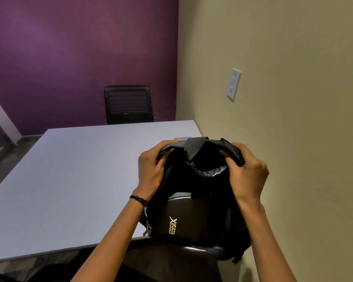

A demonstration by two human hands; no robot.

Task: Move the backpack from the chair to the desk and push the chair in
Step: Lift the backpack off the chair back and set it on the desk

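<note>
Both hands are clamped on the top of the black backpack [192, 200], left hand [151, 169] and right hand [249, 176] gripping either side of it. It sits upright at the near edge of the grey table [69, 180], right above the chair [171, 261].

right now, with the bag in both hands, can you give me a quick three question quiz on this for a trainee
1. True or false: both hands grip the top of the backpack.
2. Which wrist wears a dark bracelet? A) left B) right C) neither
3. Fill in: the second chair stands at the far side of the desk, against the ______ wall.

Key
1. True: the left hand and the right hand each hold a top corner.
2. A
3. purple
</note>
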